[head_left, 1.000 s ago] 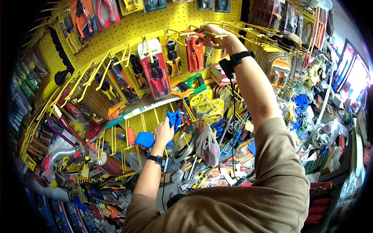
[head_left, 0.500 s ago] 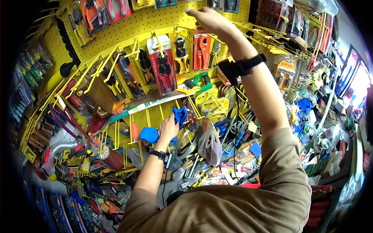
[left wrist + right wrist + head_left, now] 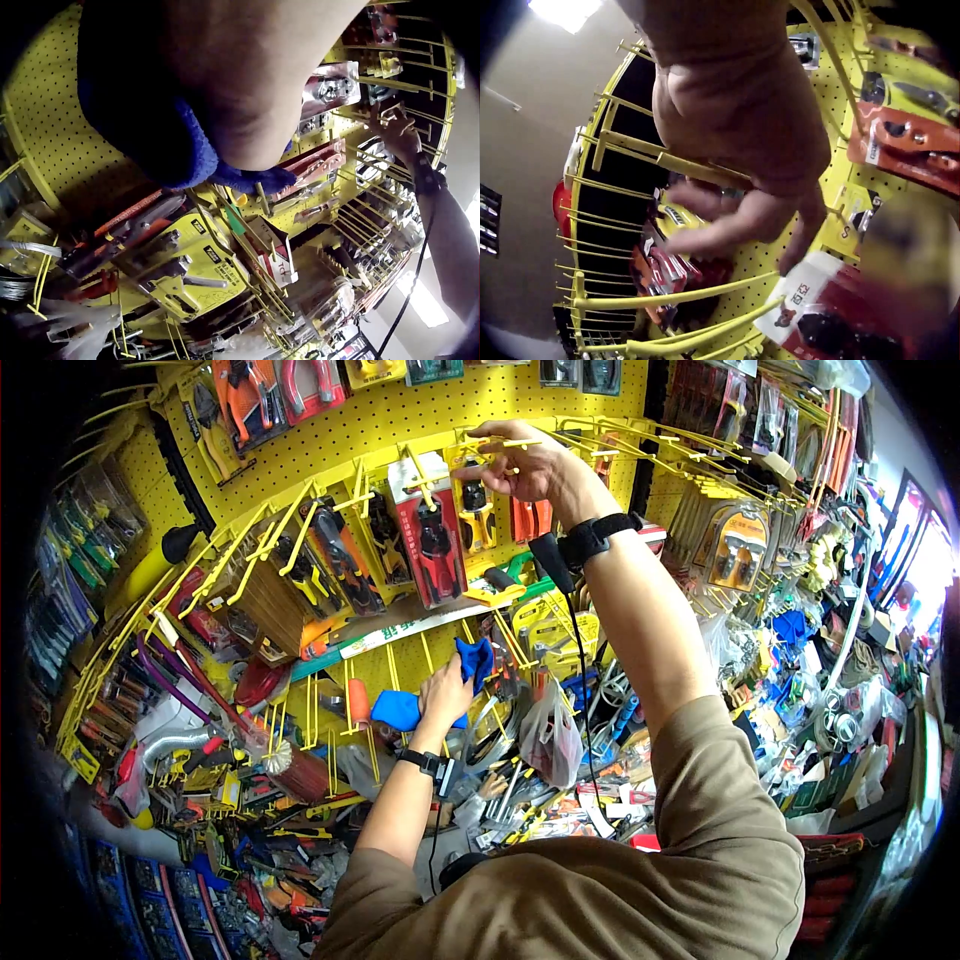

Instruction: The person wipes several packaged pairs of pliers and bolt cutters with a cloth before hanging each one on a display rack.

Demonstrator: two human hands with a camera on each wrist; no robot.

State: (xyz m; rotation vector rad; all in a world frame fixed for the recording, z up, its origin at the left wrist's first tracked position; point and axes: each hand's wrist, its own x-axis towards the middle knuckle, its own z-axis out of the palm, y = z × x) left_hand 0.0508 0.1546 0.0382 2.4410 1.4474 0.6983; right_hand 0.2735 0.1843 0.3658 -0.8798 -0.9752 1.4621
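Low down, blue cloth (image 3: 400,709) in left hand (image 3: 446,693)

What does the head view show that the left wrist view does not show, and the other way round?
Only the head view shows the left hand from outside, gripping the blue cloth, and the person's sleeve. Only the left wrist view shows the yellow tool packs hanging close under that cloth. Both show the cloth, the yellow pegboard and the right hand raised among the yellow hooks.
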